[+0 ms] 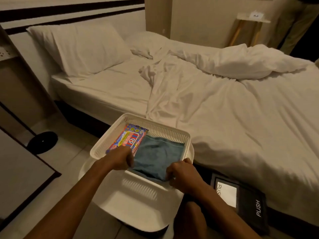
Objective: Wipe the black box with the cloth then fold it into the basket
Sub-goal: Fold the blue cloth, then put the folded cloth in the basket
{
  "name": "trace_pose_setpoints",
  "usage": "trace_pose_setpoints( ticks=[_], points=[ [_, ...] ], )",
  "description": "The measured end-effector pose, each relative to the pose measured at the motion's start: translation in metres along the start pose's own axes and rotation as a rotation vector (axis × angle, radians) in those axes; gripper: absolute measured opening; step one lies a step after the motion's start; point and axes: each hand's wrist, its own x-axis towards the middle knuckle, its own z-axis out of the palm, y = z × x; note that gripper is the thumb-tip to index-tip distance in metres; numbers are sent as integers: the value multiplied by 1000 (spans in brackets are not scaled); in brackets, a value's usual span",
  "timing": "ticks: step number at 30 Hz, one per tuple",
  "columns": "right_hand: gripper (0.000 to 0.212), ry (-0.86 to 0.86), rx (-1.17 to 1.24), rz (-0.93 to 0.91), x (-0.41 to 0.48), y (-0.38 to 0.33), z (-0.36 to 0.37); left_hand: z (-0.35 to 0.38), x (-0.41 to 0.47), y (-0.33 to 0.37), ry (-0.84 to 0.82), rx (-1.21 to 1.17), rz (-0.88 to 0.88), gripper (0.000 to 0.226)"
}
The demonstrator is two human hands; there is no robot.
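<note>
A folded blue cloth (156,156) lies in the right half of a white slatted basket (155,128), which rests on a white stool-like stand (138,204). My left hand (120,157) grips the cloth's near left edge inside the basket. The cloth's near right corner is pinched by my right hand (183,175) at the basket's front rim. The black box (248,200), marked "PUSH" with a white panel on top, sits on the floor to the right of my right arm, against the bed.
A colourful packet of wipes (127,138) fills the basket's left half. A white bed (224,109) with rumpled sheets and a pillow (77,47) spans the view behind. A black round object (43,142) lies on the tiled floor at left, near a dark-edged cabinet (20,169).
</note>
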Motion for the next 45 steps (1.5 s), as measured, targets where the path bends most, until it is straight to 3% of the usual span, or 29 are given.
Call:
trace_pose_setpoints(
  ticks=[5, 10, 14, 17, 19, 21, 24, 27, 30, 33, 36, 40, 45],
  points=[
    [24, -65, -87, -24, 2, -6, -3, -12, 9, 5, -169, 105, -57, 25],
    [21, -133, -171, -45, -1, -17, -1, 0, 7, 18, -75, 67, 24, 15],
    [22, -171, -199, -62, -4, -18, 1, 10, 2, 27, -185, 74, 19, 21],
    [23, -117, -109, -86, -11, -15, -2, 5, -1, 38, -244, 154, -3, 30],
    [27, 19, 40, -74, -20, -7, -6, -1, -2, 52, -239, 193, 3, 35],
    [28, 220, 191, -9, -35, 8, -11, -6, -2, 68, -151, 154, 33, 32],
    [20, 466, 331, 114, -65, 39, -19, -11, 1, 101, 120, 32, 131, 26],
    [15, 583, 319, 231, -103, 76, -21, -9, 2, 150, 406, -137, 236, 22],
    [20, 650, 219, 382, -147, 111, -12, 7, -2, 214, 497, -262, 377, 18],
    [25, 679, 183, 510, -188, 140, 4, 43, -8, 273, 426, -313, 455, 29],
    [38, 602, 155, 651, -217, 162, 25, 91, -11, 310, 297, -152, 478, 49],
    [58, 416, 179, 773, -241, 178, 59, 151, -11, 323, 43, 19, 419, 64],
    [66, 323, 256, 800, -242, 190, 101, 198, 2, 324, -55, 85, 339, 68]
  ],
)
